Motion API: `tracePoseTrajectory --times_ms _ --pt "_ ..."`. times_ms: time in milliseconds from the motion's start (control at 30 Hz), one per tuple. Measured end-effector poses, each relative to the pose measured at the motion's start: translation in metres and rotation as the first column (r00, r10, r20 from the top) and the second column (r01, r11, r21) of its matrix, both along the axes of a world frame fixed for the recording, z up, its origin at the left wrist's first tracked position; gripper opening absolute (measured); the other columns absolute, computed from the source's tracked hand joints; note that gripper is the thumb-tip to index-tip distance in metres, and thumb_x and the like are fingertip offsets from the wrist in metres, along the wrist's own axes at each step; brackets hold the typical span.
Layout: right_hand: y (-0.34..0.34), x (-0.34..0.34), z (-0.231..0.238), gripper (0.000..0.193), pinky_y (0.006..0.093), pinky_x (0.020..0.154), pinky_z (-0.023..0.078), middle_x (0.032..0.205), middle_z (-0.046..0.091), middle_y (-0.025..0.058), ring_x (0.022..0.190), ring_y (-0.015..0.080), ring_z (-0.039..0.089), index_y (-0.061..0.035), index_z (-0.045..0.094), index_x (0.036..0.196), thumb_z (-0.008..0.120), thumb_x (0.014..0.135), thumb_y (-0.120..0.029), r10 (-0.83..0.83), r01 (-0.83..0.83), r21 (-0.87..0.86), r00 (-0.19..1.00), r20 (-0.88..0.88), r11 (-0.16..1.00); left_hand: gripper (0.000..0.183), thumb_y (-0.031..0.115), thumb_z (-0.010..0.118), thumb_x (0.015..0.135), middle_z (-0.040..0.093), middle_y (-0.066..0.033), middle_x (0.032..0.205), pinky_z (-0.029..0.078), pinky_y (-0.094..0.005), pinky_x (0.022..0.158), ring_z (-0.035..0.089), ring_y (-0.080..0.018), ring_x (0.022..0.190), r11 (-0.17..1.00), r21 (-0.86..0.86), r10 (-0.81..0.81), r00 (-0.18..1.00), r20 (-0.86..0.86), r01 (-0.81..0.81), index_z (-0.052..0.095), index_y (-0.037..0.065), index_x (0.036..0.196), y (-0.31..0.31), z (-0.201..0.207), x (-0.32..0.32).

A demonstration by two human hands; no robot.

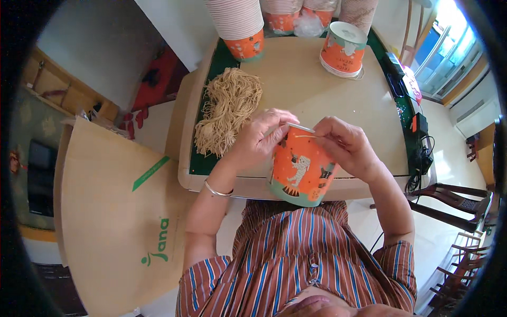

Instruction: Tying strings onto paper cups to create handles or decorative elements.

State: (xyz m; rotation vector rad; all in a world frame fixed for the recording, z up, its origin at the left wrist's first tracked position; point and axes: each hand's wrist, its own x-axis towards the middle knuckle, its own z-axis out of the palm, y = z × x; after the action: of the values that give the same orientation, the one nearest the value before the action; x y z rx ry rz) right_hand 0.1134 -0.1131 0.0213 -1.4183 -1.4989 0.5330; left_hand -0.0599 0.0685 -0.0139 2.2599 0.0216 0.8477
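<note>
An orange paper bucket [303, 169] with a green band and a printed bandaged figure hangs tilted over the table's near edge, in front of me. My left hand [263, 131] is closed on its rim at the left, some fingers hidden inside. At the rim's right side, my right hand [349, 145] pinches a thin pale cord [306, 136] that runs across the outside just below the rim. Whether the cord passes through the wall cannot be made out. Left of the bucket lies a loose heap of beige cords [231, 105].
A tall stack of nested buckets [244, 42] stands at the far left, with more bagged stacks behind. Upside-down buckets [342, 55] sit at the far right of the table [317, 95]. Black cables and adapters [420, 127] line its right edge. A large cardboard box [116, 211] stands left.
</note>
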Motion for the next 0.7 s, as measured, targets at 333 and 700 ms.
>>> tracePoseTrajectory --times_ms 333,700 --pt "0.002 0.016 -0.006 0.007 0.0230 0.072 0.047 0.083 0.057 -0.0034 0.080 0.0042 0.052 -0.0025 0.060 0.097 0.061 0.101 -0.008 0.037 -0.084 -0.108 0.923 -0.383 0.991 0.017 0.018 0.059 0.104 0.061 0.0000 0.090 0.050 -0.0264 0.079 0.055 -0.0073 0.088 0.845 -0.524 -0.277 0.926 -0.255 0.108 0.062 0.001 0.105 -0.002 0.013 -0.004" --pt "0.014 0.034 -0.013 0.012 0.0236 0.073 0.045 0.085 0.060 -0.0028 0.081 0.0039 0.053 -0.0029 0.061 0.096 0.061 0.101 -0.014 0.045 -0.166 -0.195 0.860 -0.509 0.967 0.017 0.017 0.059 0.104 0.057 0.0025 0.086 0.048 -0.0243 0.077 0.052 -0.0056 0.084 0.845 -0.525 -0.281 0.917 -0.283 0.097 0.061 0.001 0.102 -0.004 0.026 0.003"
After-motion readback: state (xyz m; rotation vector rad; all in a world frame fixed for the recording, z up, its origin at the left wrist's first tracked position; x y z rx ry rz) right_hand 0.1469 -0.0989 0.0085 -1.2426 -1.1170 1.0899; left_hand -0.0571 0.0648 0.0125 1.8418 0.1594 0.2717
